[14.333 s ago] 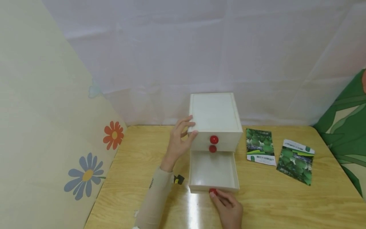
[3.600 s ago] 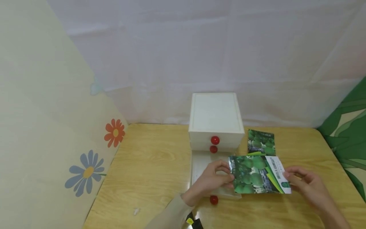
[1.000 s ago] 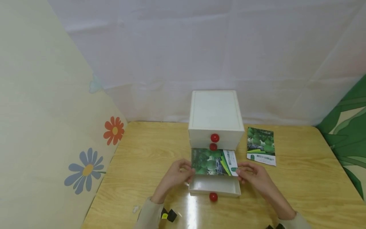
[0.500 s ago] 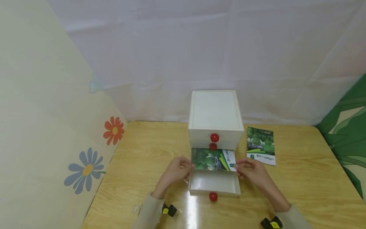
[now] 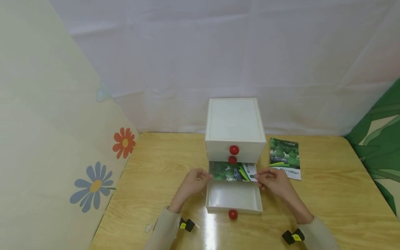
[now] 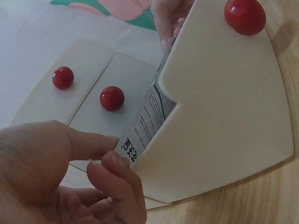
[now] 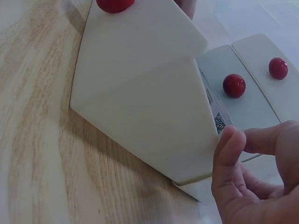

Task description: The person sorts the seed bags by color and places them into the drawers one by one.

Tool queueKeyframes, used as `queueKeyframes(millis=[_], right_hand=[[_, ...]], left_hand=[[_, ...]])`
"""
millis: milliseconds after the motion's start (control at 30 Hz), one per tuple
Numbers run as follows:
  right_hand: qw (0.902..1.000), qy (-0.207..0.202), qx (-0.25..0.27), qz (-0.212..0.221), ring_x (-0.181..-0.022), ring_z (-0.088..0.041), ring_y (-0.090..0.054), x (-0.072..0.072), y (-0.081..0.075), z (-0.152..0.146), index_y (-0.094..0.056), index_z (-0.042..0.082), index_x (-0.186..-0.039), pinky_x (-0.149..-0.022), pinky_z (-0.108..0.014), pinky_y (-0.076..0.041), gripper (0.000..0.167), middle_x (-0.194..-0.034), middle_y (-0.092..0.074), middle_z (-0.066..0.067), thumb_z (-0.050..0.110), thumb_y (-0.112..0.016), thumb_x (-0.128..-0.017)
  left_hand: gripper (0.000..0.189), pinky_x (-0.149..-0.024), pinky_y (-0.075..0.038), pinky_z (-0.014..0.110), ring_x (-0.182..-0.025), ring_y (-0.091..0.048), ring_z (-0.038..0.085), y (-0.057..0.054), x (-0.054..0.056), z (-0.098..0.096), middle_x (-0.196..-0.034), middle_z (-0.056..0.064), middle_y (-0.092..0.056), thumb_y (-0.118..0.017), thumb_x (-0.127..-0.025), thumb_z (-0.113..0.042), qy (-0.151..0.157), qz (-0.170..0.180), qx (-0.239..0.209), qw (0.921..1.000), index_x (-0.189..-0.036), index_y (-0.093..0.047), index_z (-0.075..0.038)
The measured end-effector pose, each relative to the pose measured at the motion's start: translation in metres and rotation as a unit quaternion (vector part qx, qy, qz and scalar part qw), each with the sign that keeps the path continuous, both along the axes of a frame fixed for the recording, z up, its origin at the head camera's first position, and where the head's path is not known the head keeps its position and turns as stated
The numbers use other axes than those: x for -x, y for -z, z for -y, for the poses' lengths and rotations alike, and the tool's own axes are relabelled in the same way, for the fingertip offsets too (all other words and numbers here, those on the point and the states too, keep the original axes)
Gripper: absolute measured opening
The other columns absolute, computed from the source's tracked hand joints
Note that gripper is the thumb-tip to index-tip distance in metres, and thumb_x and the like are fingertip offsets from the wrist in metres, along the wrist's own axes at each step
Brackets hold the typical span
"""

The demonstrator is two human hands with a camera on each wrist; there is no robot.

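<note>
A white mini drawer cabinet (image 5: 234, 119) with red knobs stands at the back of the table, its lowest drawer (image 5: 232, 198) pulled out. Over the back of that drawer lies a green seed packet (image 5: 229, 172) printed with round green fruits, its far part hidden beneath the upper drawers. My left hand (image 5: 194, 182) pinches the packet's left near corner between thumb and finger, seen closely in the left wrist view. On the other side my right hand (image 5: 276, 182) pinches the right near corner, beside a QR code (image 7: 220, 123) in the right wrist view.
A second seed packet (image 5: 285, 156) lies flat on the wooden table (image 5: 340, 187), right of the cabinet. A small white scrap (image 5: 148, 227) lies at the front left. A pale curtain (image 5: 175, 69) hangs behind, and a flowered panel (image 5: 62, 139) stands at left.
The lowest drawer was pulled out by its knob earlier. One packet was lifted from the table with both hands, brought over the drawer, and has slid farther back under the upper drawers.
</note>
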State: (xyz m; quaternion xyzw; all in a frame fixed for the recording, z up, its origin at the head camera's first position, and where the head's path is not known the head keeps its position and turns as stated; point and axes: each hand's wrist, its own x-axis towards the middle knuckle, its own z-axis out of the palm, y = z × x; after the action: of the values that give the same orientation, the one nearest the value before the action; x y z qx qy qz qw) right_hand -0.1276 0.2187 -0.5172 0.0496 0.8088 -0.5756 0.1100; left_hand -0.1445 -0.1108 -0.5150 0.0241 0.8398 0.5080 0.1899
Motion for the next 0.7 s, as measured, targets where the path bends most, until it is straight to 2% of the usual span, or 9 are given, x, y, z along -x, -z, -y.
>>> queueKeyframes(millis=[400,567,700], right_hand=[[0.9994,0.007,-0.031,-0.014,-0.069,-0.013,-0.071,0.0077,0.0001,0.0013,-0.067,-0.009,-0.121,-0.063,-0.027,-0.063,0.034,-0.090,-0.079,-0.012,0.017,-0.076,-0.100],[0.9988,0.010,-0.044,-0.019,-0.068,-0.014,-0.069,0.0078,0.0013,0.0010,-0.068,-0.008,-0.120,-0.061,-0.026,-0.060,0.033,-0.091,-0.078,-0.011,0.017,-0.077,-0.100],[0.9979,0.009,-0.059,-0.027,-0.068,-0.014,-0.069,0.0075,0.0027,-0.0005,-0.069,-0.008,-0.119,-0.061,-0.024,-0.059,0.032,-0.091,-0.078,-0.011,0.017,-0.076,-0.100]], left_hand=[[0.038,-0.067,-0.063,0.037,-0.080,-0.067,0.022,0.0036,0.0047,-0.0023,-0.102,0.008,-0.072,-0.069,-0.103,-0.043,-0.019,-0.003,0.007,0.9998,-0.112,-0.071,-0.005],[0.033,-0.065,-0.062,0.035,-0.077,-0.066,0.022,0.0020,0.0043,-0.0032,-0.096,0.007,-0.070,-0.072,-0.101,-0.040,-0.025,-0.019,0.027,0.9991,-0.105,-0.070,-0.007],[0.029,-0.063,-0.061,0.034,-0.076,-0.066,0.022,-0.0009,0.0024,-0.0045,-0.092,0.006,-0.069,-0.073,-0.101,-0.037,-0.025,-0.030,0.025,0.9989,-0.102,-0.070,-0.008]])
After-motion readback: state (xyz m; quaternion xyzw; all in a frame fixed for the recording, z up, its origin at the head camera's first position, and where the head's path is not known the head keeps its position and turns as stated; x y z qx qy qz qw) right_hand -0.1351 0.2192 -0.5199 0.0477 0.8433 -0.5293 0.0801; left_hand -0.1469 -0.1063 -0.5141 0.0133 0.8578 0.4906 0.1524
